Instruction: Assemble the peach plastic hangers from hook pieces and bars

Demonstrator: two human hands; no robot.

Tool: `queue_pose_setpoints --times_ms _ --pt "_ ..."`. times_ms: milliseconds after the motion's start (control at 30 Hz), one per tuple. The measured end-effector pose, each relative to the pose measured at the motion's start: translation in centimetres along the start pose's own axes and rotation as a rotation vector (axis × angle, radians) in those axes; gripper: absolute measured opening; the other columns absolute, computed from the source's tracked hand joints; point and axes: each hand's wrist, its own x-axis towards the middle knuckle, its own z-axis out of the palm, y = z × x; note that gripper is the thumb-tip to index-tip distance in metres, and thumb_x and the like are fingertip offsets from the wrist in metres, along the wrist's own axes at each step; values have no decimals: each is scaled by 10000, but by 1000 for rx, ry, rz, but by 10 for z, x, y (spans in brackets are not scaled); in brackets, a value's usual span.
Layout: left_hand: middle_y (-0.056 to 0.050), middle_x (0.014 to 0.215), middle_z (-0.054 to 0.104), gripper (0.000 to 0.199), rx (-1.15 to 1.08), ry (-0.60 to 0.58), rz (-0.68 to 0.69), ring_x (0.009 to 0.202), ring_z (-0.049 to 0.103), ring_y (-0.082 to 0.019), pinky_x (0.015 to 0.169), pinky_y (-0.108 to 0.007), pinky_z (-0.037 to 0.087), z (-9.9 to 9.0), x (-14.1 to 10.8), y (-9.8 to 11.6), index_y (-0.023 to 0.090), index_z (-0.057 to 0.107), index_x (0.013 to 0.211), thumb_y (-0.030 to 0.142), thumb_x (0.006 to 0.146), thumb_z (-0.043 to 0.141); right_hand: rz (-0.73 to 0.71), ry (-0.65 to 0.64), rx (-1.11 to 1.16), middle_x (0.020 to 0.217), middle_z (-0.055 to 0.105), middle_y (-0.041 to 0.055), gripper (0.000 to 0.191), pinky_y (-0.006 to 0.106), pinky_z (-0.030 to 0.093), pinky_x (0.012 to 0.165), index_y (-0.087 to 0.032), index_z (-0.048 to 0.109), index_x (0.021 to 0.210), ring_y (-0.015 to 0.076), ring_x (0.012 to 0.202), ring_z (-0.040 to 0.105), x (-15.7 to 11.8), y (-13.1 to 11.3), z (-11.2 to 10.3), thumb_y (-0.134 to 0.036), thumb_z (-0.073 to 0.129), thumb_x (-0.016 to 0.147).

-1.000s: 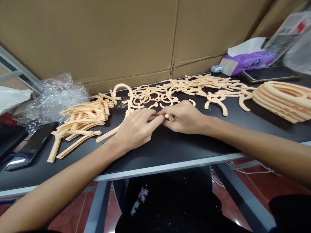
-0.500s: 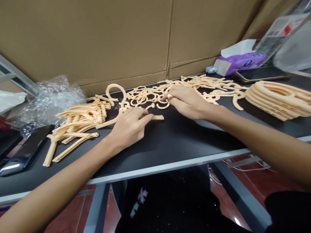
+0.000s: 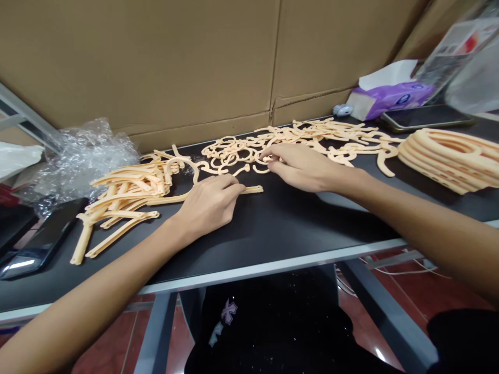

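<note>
My left hand (image 3: pixel 212 201) is closed around a flat cream plastic strip, its holed end (image 3: pixel 254 190) sticking out past the fingertips. A cream hook-shaped piece (image 3: pixel 191 165) arches up behind that hand; my fingers hide whether it joins the strip. My right hand (image 3: pixel 298 165) reaches over a spread of thin curved cream pieces (image 3: pixel 230 150). Its thumb and index finger pinch what looks like a small C-shaped piece (image 3: pixel 260 170), partly hidden by the fingertips. Left of my left hand lies a heap of straight cream strips (image 3: pixel 128 189).
Stacked cream oval frames (image 3: pixel 448 161) sit at the right. Behind them are a phone (image 3: pixel 427 117) and a purple tissue pack (image 3: pixel 397 99). Crumpled clear plastic (image 3: pixel 89 156) and another dark phone (image 3: pixel 44 239) lie at the left. A cardboard wall (image 3: pixel 195 67) bounds the back of the black table (image 3: pixel 273 228).
The hook-shaped piece behind my left hand has tipped lower and to the left. My right fingertips have lowered a little toward the curved pieces.
</note>
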Motion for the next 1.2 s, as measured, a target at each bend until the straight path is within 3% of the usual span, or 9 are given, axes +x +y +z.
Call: queue_pose_setpoints --times_ms 167,267,400,567,767,1067,1200 --pt "-105 1021 762 220 -61 23 -15 908 733 -204 796 -317 604 3 -1 -3 123 737 1053 101 977 531 11 177 123 924 685 97 170 359 386 751 -185 602 909 240 826 572 -1 -4 -6 -267 462 963" --pt "-102 1013 761 228 -112 30 -32 908 733 -196 794 -309 602 4 -1 -4 128 739 1045 128 1003 515 -38 202 137 824 632 70 217 364 374 755 -206 543 759 228 798 549 0 -5 -10 -243 443 948" --pt "-101 1025 765 227 -123 41 -39 901 732 -195 780 -306 598 4 -1 -4 131 748 1054 130 999 527 -61 124 111 728 585 50 279 363 368 772 -206 481 612 214 785 536 1 -5 -11 -206 481 891" --pt "-98 1028 768 225 -123 60 -34 891 733 -198 768 -302 597 5 -2 -4 123 755 1049 115 982 540 2 2 250 722 609 14 180 317 357 688 -190 601 697 173 724 535 0 -7 -9 -242 548 861" --pt "-94 1022 774 237 -135 54 -34 910 740 -196 777 -299 597 4 -1 -3 128 754 1044 128 996 523 2 -77 262 771 679 18 217 306 374 691 -184 686 753 166 736 580 -1 -4 -12 -320 582 888" --pt "-81 956 777 218 -100 76 -26 848 740 -197 725 -289 584 5 -1 -1 128 769 987 109 964 553 0 -240 233 675 640 4 297 301 329 640 -180 677 693 140 640 525 -1 -1 -14 -355 551 898" --pt "-89 954 772 212 -104 78 -34 848 741 -207 726 -296 590 5 -1 -1 118 766 984 108 964 555 -40 -293 300 806 721 24 201 291 365 661 -177 752 831 160 724 596 -3 -3 -15 -306 597 824"
